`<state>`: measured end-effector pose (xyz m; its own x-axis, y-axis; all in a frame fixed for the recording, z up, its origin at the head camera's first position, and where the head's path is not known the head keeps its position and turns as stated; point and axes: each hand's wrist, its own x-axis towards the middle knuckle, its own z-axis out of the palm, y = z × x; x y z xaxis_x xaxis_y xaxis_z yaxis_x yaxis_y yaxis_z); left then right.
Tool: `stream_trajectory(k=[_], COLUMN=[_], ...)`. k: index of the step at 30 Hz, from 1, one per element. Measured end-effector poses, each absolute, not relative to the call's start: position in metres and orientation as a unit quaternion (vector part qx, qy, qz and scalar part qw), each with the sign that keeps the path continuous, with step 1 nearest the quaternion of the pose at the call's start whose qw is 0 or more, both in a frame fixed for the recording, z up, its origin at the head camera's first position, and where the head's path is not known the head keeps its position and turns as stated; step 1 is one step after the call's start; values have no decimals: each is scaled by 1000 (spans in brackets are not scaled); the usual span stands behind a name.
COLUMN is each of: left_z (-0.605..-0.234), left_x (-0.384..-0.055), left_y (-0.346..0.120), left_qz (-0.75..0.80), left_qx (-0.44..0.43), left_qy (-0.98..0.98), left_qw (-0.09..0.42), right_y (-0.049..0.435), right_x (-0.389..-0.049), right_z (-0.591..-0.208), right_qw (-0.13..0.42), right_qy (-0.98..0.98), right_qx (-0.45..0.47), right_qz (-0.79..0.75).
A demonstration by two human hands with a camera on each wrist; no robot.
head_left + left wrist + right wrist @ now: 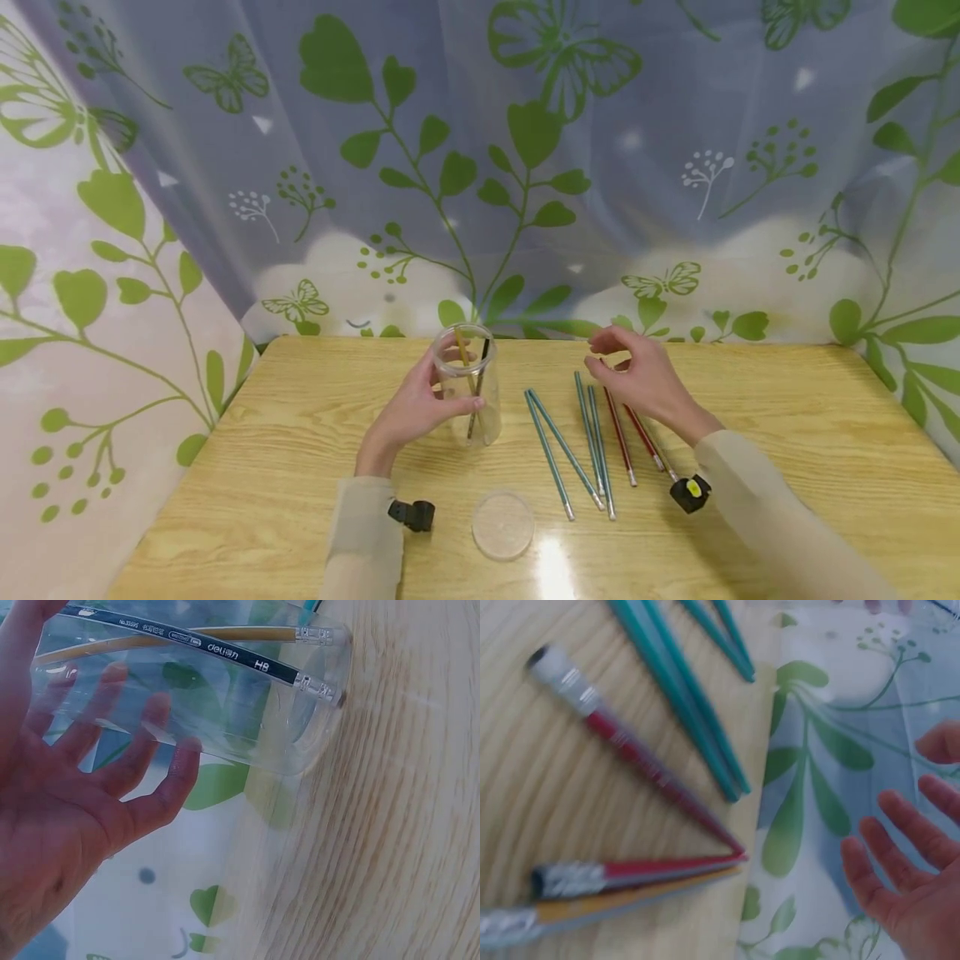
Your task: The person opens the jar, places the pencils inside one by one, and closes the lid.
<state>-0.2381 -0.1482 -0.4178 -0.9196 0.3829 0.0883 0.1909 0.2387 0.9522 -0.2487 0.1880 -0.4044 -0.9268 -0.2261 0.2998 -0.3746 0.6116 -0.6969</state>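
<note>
Two slim pencils in clr cyl. jar, L grip round it.

A hand could pass over the low-lying teal pencils and lid, while the jar and the left hand around it block the left.
</note>
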Motion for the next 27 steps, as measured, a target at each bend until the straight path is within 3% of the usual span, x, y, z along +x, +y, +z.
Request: stream_trajectory(k=[7,27], left_z=[-416,-419], left_x=[-239,-240], left_y=[-149,-150], left_qz=[587,585], left_qx=[186,193], left_qy=[784,784], left_qw=[79,75], right_y=[209,226], right_x=[-251,-260], right_z=[-419,-436], right_qw=[83,-13], right_qy=[-923,-957], right_qx=[134,97], right_qz=[350,273])
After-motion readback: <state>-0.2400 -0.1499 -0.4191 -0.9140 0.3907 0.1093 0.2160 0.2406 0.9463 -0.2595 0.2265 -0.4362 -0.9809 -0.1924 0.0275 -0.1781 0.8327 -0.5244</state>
